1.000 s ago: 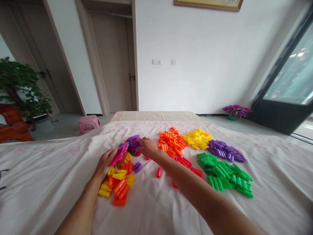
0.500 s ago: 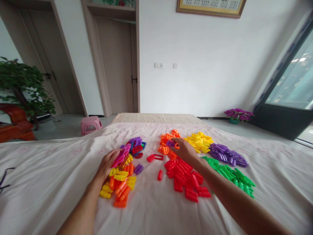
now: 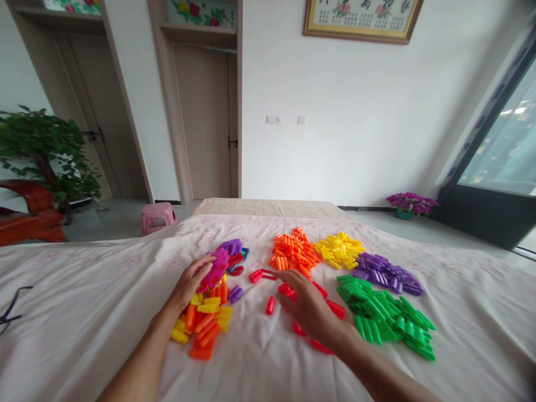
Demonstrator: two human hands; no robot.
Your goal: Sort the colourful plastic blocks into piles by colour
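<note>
My left hand (image 3: pixel 193 279) grips a bright pink flower-shaped plastic piece (image 3: pixel 215 269) by its edge, thumb and fingers closed on it. Below it lies a mixed heap of yellow and orange tube-shaped toy pieces (image 3: pixel 207 324). Purple pieces (image 3: pixel 231 245) and a few red and blue ones sit just behind the flower. My right hand (image 3: pixel 307 304) is spread low over the red pieces (image 3: pixel 335 309), covering most of them. Its fingertips come close to a red rectangular frame piece (image 3: pixel 268 272). I see nothing held there, though the palm side is hidden.
Sorted piles of orange (image 3: pixel 295 251), yellow (image 3: pixel 340 249), purple (image 3: pixel 389 272) and green pieces (image 3: pixel 387 312) lie on the right of the cloth-covered surface (image 3: pixel 259 368). Dark-framed glasses (image 3: pixel 12 312) rest at the left edge. A pink stool (image 3: pixel 158 218) stands beyond.
My right hand has moved from the orange pile towards me, over the red pile. The purple piece at its fingertips is out of sight. My left hand still holds the pink flower, turned slightly; the view has tilted up.
</note>
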